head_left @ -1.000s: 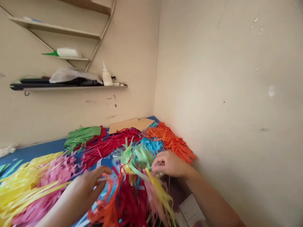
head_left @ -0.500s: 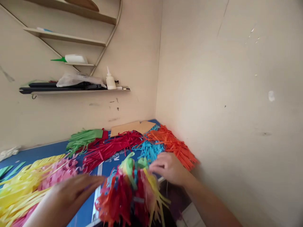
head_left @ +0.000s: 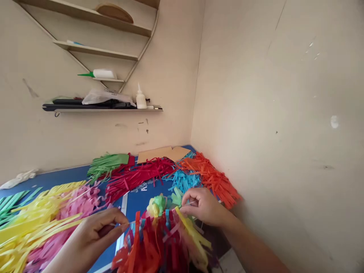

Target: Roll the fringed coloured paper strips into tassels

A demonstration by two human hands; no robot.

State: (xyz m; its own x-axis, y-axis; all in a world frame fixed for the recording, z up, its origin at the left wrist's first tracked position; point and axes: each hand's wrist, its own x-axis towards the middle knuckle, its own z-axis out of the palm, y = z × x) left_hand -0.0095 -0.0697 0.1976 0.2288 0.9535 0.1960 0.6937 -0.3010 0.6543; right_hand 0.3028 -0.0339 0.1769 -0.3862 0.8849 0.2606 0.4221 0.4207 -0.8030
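A many-coloured bunch of cut paper fringe (head_left: 153, 242), in red, orange, yellow, blue and pale green, hangs in front of me at the table's near edge. My left hand (head_left: 104, 231) is at its left side, thumb and index finger pinched on what looks like a thin string running to the fringe. My right hand (head_left: 200, 204) is at the upper right of the bunch, fingers closed in a pinch at the same height. A thin pale line shows between its fingertips. Crumpled pale green strips (head_left: 159, 204) stand on top between both hands.
Yellow fringe (head_left: 42, 212) and pink fringe (head_left: 82, 199) lie on the blue table (head_left: 62, 174) at left. Behind are green (head_left: 109, 165), crimson (head_left: 142, 172), blue (head_left: 184, 180) and orange fringe (head_left: 213, 178). A wall shelf (head_left: 113, 110) holds a glue bottle (head_left: 141, 99). A wall stands close at right.
Both hands have closed into pinches; the left was blurred with fingers outstretched. The fringe between them has shifted and spread a little. The whole view has swung slightly left.
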